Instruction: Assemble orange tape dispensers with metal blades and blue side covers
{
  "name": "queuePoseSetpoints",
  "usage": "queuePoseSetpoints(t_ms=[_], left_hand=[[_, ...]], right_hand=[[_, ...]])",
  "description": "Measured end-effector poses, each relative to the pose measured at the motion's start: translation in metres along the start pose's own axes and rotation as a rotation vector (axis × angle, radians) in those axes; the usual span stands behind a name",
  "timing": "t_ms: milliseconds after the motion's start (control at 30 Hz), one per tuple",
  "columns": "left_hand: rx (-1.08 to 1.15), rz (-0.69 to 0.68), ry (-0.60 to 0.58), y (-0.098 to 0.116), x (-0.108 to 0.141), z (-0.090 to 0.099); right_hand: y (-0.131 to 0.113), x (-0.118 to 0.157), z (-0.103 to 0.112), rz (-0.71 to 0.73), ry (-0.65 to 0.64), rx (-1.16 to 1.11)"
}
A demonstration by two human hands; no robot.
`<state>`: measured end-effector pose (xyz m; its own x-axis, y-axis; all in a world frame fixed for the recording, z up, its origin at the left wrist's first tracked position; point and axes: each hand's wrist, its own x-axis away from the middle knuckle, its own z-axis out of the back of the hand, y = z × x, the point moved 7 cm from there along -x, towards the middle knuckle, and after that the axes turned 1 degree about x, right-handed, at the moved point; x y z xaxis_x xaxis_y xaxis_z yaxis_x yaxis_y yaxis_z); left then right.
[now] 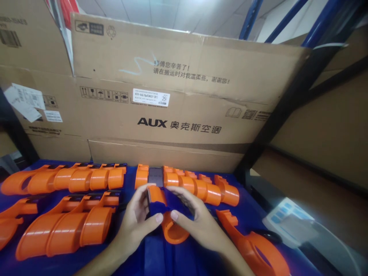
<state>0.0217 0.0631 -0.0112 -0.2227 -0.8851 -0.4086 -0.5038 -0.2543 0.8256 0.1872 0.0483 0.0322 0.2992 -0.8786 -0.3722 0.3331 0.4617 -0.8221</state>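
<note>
Both my hands are together at the centre, around an orange plastic part [176, 234] with a curved, ring-like end. A dark blue piece [159, 208] lies against its upper portion. On the left side, my left hand [140, 212] grips the assembly with the thumb pressed on the blue piece. From the right, my right hand [193, 216] closes around it, its thumb on the orange surface. My fingers hide much of where the two pieces meet. Just beyond the hands is a dark rectangular object [155, 176] with a glossy face.
Similar orange parts stand in rows on the blue surface, at left [80, 180], front left [66, 230] and behind my right hand [212, 193]. Another orange part [258, 249] lies front right, near a clear plastic bag [290, 222]. A cardboard panel [115, 122] walls the back.
</note>
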Motion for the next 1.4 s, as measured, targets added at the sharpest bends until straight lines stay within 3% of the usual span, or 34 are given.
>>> queuePoseSetpoints(t_ms=[267,433,667,1200,1300,1400], left_hand=[[-0.184,-0.012,0.047,-0.002,0.003,0.013],[-0.237,0.008,0.036,0.006,0.001,0.005],[-0.4,0.012,0.153,0.006,0.006,0.01],[-0.443,-0.008,0.189,0.014,0.003,0.015],[-0.413,-0.004,0.131,0.011,0.002,0.014],[-0.341,-0.008,-0.017,0.004,0.006,0.006]], right_hand=[[-0.007,0.003,0.0,0.096,0.023,0.217],[-0.01,0.002,-0.002,0.263,0.083,0.448],[-0.015,0.01,-0.006,0.462,0.158,0.647],[-0.02,0.01,-0.009,0.483,0.159,0.625],[-0.021,0.01,-0.006,0.442,0.157,0.594],[-0.017,0.01,0.001,0.378,0.197,0.517]])
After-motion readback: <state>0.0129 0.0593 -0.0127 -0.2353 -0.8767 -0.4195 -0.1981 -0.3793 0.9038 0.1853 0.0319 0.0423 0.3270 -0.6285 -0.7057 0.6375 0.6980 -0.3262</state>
